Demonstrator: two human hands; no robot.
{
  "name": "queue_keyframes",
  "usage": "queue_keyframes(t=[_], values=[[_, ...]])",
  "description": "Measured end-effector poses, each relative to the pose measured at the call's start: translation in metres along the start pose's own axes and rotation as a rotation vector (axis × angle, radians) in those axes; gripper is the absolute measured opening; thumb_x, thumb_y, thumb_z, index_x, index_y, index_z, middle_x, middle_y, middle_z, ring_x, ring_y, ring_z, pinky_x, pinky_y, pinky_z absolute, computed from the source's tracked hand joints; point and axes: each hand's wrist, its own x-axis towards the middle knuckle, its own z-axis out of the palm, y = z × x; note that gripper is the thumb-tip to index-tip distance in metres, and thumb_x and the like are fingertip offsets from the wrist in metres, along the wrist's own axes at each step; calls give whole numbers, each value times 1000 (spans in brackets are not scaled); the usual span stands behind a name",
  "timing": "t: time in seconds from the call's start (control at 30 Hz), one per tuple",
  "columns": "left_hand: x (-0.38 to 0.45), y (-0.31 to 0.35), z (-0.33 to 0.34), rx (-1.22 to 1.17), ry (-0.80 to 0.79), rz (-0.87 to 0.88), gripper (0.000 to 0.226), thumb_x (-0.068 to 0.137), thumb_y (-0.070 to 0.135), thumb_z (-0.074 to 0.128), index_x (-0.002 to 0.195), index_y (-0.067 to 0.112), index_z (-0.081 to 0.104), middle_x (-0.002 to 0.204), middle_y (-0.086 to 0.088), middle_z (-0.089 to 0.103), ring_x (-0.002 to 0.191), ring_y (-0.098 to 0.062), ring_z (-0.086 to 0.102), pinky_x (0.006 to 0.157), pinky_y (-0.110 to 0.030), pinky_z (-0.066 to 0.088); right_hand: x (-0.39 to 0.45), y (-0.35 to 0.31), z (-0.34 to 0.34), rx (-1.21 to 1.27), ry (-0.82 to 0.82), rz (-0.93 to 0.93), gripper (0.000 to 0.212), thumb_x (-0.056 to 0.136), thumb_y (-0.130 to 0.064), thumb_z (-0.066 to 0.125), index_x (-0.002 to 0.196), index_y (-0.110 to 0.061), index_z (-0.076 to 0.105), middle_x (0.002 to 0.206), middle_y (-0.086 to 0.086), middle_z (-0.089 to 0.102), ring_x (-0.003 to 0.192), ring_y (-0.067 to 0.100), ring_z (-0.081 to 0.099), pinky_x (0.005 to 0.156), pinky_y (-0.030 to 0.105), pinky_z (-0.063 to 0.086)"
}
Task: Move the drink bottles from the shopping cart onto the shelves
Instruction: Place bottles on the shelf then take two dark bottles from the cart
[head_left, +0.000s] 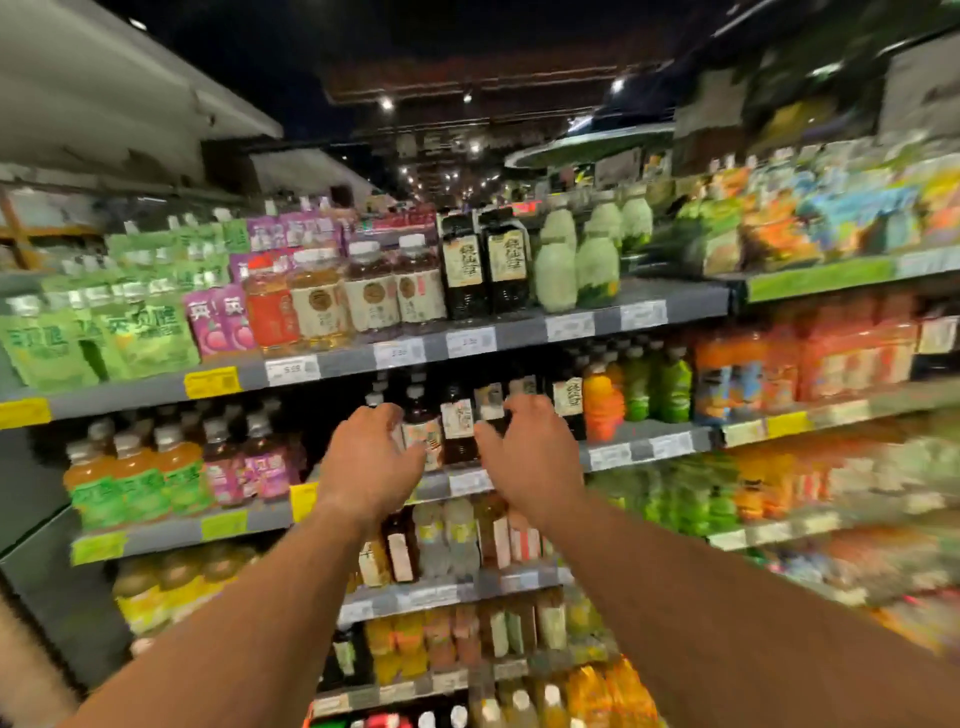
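- Green pouches (140, 332) and purple pouches (221, 322) are filling the left end of the upper shelf (519, 330), with pale tea bottles (363, 291), two dark square bottles (485, 265) and milky green bottles (576, 260) standing further right.
- Orange and green juice bottles (639, 384) are crowding the right of the middle shelf (644, 447); yellow, green and purple drinks (171, 467) are lining its left part.
- White and yellow price tags are running along every shelf edge; the far right of the scene is blurring.
- The dark drink bottles (457, 421) are standing upright at the front of the middle shelf, near the centre, with cream and orange labels and dark caps; neighbours are pressing close on both sides.
- The left hand (371, 457) is reaching in from the left, fingers curling round the left bottle of this group.
- The right hand (530, 447) is arching over from the right, fingers bending narrowly against a bottle; whether it is gripping, I cannot tell.
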Motion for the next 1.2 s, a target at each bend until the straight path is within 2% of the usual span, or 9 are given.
queue_keyframes(t=[0.13, 0.27, 0.4, 0.53, 0.7, 0.83, 0.97, 1.07, 1.2], values=[[-17, 99, 30, -33, -61, 52, 49, 81, 44, 67, 125, 21, 61, 118, -3, 61, 111, -26, 58, 91, -37, 47, -15, 68, -83, -58, 67, 53, 39, 90, -46, 55, 115, -16, 54, 111, 9, 54, 102, 29, 56, 81, 38, 46], [-41, 178, 54, -85, -120, 90, 42, 80, 40, 65, 119, 22, 65, 114, -2, 64, 105, -26, 61, 84, -34, 49, -33, 122, -145, -87, 115, 113, 36, 90, -46, 55, 109, -15, 56, 109, 8, 57, 101, 30, 56, 79, 38, 44], [-53, 235, 75, -133, -145, 122, 29, 82, 32, 65, 106, 16, 68, 106, -6, 65, 100, -29, 62, 81, -35, 50, -35, 165, -187, -113, 108, 170, 40, 88, -43, 57, 114, -12, 56, 114, 10, 57, 106, 32, 56, 85, 40, 47], [-44, 284, 104, -117, -219, 172, 19, 83, 32, 61, 94, 17, 65, 98, -4, 63, 92, -30, 59, 78, -38, 51, -23, 206, -221, -112, 141, 209, 40, 88, -41, 57, 117, -14, 56, 115, 9, 55, 105, 31, 56, 84, 38, 45], [-20, 338, 160, -159, -251, 208, 46, 83, 37, 65, 126, 22, 61, 119, -4, 59, 110, -27, 56, 89, -36, 48, 3, 266, -253, -151, 192, 273, 41, 87, -48, 56, 114, -18, 55, 113, 5, 55, 100, 27, 57, 79, 37, 45], [6, 375, 212, -203, -236, 226, 41, 83, 38, 67, 120, 22, 63, 117, -5, 60, 107, -28, 57, 81, -32, 45, 31, 314, -273, -197, 233, 329, 47, 88, -53, 54, 118, -17, 54, 113, 4, 56, 102, 26, 58, 82, 39, 50], [27, 403, 262, -229, -288, 244, 46, 84, 39, 67, 126, 21, 61, 124, -4, 59, 112, -26, 57, 88, -34, 48, 59, 356, -279, -207, 271, 363, 46, 88, -51, 53, 120, -18, 55, 115, 4, 57, 102, 25, 58, 84, 39, 49], [39, 415, 289, -234, -314, 227, 48, 84, 39, 66, 129, 22, 60, 124, -3, 58, 111, -25, 57, 86, -32, 46, 76, 384, -274, -219, 252, 388, 50, 88, -55, 51, 122, -18, 53, 114, 3, 55, 102, 25, 57, 84, 39, 48], [57, 424, 313, -198, -306, 212, 33, 84, 41, 67, 113, 25, 63, 102, 6, 51, 105, -24, 58, 77, -28, 41, 103, 416, -266, -190, 227, 366, 44, 88, -54, 51, 115, -19, 53, 108, 2, 55, 97, 24, 57, 81, 39, 49]])
